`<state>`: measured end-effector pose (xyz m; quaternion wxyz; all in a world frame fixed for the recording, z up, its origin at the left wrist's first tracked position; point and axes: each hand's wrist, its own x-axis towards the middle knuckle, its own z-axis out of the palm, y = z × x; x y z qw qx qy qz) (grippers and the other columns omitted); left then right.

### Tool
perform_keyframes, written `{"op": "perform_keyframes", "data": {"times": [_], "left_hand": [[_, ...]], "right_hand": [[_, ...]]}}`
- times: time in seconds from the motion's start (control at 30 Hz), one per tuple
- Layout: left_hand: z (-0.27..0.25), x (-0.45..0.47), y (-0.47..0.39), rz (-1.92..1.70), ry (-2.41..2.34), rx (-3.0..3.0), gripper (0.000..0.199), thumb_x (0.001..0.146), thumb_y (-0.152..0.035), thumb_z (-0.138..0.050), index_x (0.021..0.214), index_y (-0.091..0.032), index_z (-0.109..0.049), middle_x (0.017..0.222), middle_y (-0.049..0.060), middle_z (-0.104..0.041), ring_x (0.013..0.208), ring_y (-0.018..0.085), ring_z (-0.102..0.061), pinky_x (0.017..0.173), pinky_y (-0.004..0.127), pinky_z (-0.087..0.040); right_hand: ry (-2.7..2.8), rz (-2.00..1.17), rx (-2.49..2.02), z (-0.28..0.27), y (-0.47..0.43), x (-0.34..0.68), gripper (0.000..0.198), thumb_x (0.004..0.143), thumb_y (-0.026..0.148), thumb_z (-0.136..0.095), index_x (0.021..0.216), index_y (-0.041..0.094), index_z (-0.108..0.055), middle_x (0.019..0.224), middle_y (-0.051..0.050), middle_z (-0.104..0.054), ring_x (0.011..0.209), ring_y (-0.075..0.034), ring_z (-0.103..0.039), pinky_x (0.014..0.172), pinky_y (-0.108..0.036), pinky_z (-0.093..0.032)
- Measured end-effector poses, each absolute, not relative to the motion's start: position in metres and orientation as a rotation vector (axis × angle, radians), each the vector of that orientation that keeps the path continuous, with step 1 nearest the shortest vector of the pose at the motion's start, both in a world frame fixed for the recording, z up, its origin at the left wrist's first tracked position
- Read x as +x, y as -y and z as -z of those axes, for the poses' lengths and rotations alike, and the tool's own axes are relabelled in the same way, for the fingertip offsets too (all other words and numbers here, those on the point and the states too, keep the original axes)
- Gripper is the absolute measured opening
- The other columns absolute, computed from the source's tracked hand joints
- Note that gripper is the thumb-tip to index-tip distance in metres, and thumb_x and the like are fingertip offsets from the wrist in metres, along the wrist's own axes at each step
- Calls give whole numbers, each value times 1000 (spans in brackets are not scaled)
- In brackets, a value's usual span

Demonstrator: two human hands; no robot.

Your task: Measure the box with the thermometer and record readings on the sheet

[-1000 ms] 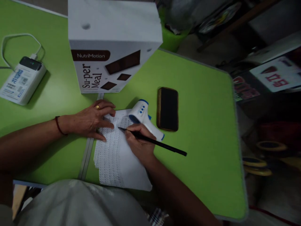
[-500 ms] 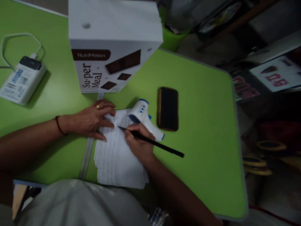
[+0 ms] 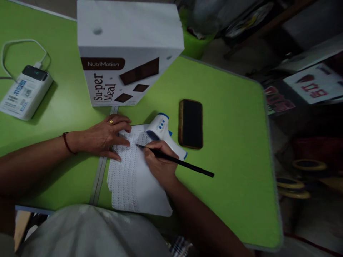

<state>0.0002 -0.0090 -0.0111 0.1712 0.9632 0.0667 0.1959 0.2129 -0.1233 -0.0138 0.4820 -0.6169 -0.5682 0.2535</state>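
Sheets of paper [image 3: 150, 189] with rows of small handwriting on their left part lie on the green table [image 3: 233, 128]. My left hand [image 3: 107, 134] rests with fingers spread over the upper left edge of the paper. In my right hand [image 3: 159, 162] a black pen [image 3: 193, 167] is gripped, its tip at the paper close to the written rows. A white and blue infrared thermometer [image 3: 158, 126] lies at the paper's upper right corner, partly hidden behind my right hand.
A phone in a brown-edged case [image 3: 190, 123] lies right of the thermometer. Beyond the paper stands a tall white box [image 3: 128, 32]. At the far left is a white power bank [image 3: 26, 92] with a cable. A metal seam [image 3: 98, 178] crosses the table.
My right hand and the pen have shifted slightly to the right. The lower right corner of the top sheet has moved a little outward. My left hand stays in place.
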Motion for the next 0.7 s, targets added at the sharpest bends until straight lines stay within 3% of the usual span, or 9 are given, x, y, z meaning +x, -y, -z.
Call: {"op": "perform_keyframes", "data": {"times": [0.7], "left_hand": [[10, 0, 8, -538, -192, 2722, 50, 86, -63, -64, 106, -19, -72, 120, 16, -57, 127, 37, -45, 107, 53, -41]], "right_hand": [[1437, -589, -1449, 18, 122, 214, 14, 74, 14, -60, 66, 24, -54, 59, 6, -59, 54, -12, -55, 53, -26, -49]]}}
